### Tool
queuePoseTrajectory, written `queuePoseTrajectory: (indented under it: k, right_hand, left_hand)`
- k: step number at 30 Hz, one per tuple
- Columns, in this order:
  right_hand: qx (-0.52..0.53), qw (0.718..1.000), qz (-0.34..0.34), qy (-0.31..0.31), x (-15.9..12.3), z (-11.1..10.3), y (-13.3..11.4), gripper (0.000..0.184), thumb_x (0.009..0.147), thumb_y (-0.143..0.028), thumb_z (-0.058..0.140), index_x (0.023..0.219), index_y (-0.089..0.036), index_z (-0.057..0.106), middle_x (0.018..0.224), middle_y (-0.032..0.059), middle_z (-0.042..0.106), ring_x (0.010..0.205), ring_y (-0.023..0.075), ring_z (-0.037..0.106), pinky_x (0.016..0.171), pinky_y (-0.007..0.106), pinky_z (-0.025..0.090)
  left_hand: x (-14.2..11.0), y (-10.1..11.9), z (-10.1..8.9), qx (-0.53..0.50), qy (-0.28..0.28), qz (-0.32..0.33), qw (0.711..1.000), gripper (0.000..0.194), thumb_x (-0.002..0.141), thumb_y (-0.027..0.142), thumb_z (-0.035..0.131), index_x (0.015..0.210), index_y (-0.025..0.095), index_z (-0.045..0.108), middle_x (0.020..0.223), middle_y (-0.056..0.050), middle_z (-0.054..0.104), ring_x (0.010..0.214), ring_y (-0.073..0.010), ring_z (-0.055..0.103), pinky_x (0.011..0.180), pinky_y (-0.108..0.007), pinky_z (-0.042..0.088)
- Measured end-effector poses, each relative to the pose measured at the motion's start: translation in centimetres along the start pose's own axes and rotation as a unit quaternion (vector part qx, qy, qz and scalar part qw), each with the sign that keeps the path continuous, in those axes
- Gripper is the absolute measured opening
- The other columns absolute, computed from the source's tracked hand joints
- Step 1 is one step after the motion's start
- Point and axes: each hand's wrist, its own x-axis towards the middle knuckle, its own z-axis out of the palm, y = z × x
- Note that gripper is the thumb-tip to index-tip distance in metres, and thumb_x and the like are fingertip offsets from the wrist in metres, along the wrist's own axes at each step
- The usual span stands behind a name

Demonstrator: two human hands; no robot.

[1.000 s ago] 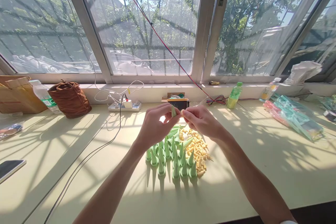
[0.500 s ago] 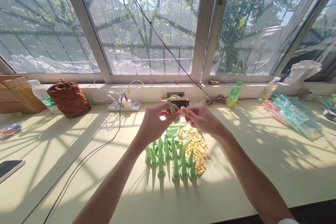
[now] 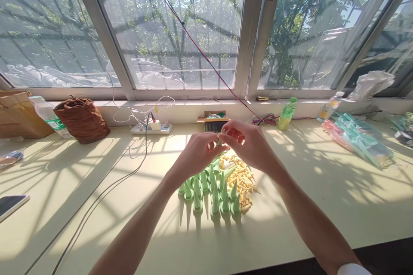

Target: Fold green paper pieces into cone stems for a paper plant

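Observation:
Above the back of the pile, my left hand and my right hand meet at the fingertips. Between them is a green cone, mostly covered by fingers. My left hand is closed on it. The right thumb and fingers pinch at its upper end; any small piece inside that pinch is hidden. Below stand several upright green cones in rough rows, with other cones lying behind them. Small yellow pegs are heaped to their right.
A small open box sits behind my hands. Left are a power strip, black cable, brown pouch and phone. A green bottle and plastic-wrapped bundles are on the right.
My right hand has moved left and up against the cone, with its fingers now over the upper end. The small yellow piece at its fingertips is no longer visible.

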Motion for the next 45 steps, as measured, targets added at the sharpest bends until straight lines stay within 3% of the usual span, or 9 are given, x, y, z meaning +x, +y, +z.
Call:
queuePoseTrajectory:
  k: [7, 10, 14, 17, 22, 26, 45]
  right_hand:
    - [-0.02, 1.0, -0.014, 0.018, -0.3, 0.0, -0.6, 0.021, 0.094, -0.035, 0.056, 0.084, -0.019, 0.062, 0.07, -0.0002, 0.062, 0.063, 0.0121, 0.057, 0.061, 0.024, 0.043]
    - [-0.037, 0.998, -0.016, 0.052, -0.7, -1.0, -1.7, 0.02, 0.093, -0.035, 0.057, 0.083, -0.019, 0.062, 0.07, 0.0007, 0.063, 0.062, 0.0128, 0.058, 0.059, 0.024, 0.045]
    - [-0.068, 0.993, 0.008, 0.095, -1.6, -2.5, -1.8, 0.02, 0.092, -0.037, 0.058, 0.084, -0.019, 0.063, 0.072, 0.0025, 0.064, 0.065, 0.0149, 0.06, 0.06, 0.026, 0.047]
    - [-0.08, 0.99, 0.071, 0.095, -3.4, -2.7, 1.0, 0.021, 0.091, -0.039, 0.058, 0.085, -0.019, 0.062, 0.073, 0.0032, 0.065, 0.064, 0.016, 0.061, 0.058, 0.026, 0.046]
    - [-0.173, 0.962, 0.18, 0.111, -7.5, -1.8, 8.5, 0.025, 0.089, -0.04, 0.053, 0.081, -0.018, 0.063, 0.064, 0.0031, 0.063, 0.057, 0.0173, 0.056, 0.061, 0.03, 0.044]
    - [-0.192, 0.952, 0.209, 0.118, -9.2, -1.6, 11.9, 0.024, 0.085, -0.038, 0.052, 0.077, -0.018, 0.063, 0.059, 0.0025, 0.06, 0.053, 0.0171, 0.051, 0.059, 0.031, 0.041]
    - [-0.144, 0.967, 0.196, 0.077, -7.1, 1.3, 14.9, 0.03, 0.09, -0.04, 0.051, 0.089, -0.014, 0.067, 0.08, 0.0116, 0.072, 0.066, 0.0199, 0.063, 0.069, 0.031, 0.047]
  left_hand:
    - [-0.1, 0.5, 0.0, -0.028, -0.002, 0.012, 1.0, 0.014, 0.087, 0.031, 0.066, 0.088, 0.018, 0.071, 0.071, 0.0, 0.067, 0.058, -0.0116, 0.056, 0.055, -0.024, 0.048]
    - [-0.2, 1.0, -0.6, -0.06, 0.03, 0.02, 0.998, 0.028, 0.084, 0.039, 0.07, 0.104, 0.02, 0.069, 0.092, -0.004, 0.072, 0.063, -0.0119, 0.06, 0.056, -0.024, 0.052]
    - [-0.4, 1.5, -1.5, -0.072, 0.083, 0.014, 0.994, 0.027, 0.088, 0.042, 0.065, 0.101, 0.018, 0.069, 0.102, -0.008, 0.072, 0.063, -0.0115, 0.062, 0.055, -0.024, 0.052]
    - [-0.7, 1.9, -2.0, -0.069, 0.063, 0.028, 0.995, 0.021, 0.09, 0.036, 0.062, 0.093, 0.018, 0.071, 0.087, -0.005, 0.073, 0.062, -0.012, 0.063, 0.054, -0.023, 0.051]
    - [-1.0, 2.5, -2.1, -0.066, 0.006, 0.057, 0.996, 0.018, 0.09, 0.035, 0.063, 0.087, 0.019, 0.071, 0.075, -0.001, 0.071, 0.062, -0.0128, 0.065, 0.056, -0.023, 0.05]
    - [-1.2, 2.8, -2.2, -0.061, 0.0, 0.072, 0.995, 0.018, 0.091, 0.035, 0.062, 0.087, 0.02, 0.071, 0.072, 0.0, 0.071, 0.062, -0.0134, 0.066, 0.057, -0.024, 0.05]
    - [-1.4, 3.0, -2.5, -0.096, -0.027, 0.078, 0.992, 0.016, 0.09, 0.033, 0.062, 0.089, 0.02, 0.071, 0.071, 0.0, 0.072, 0.064, -0.0131, 0.068, 0.058, -0.021, 0.051]
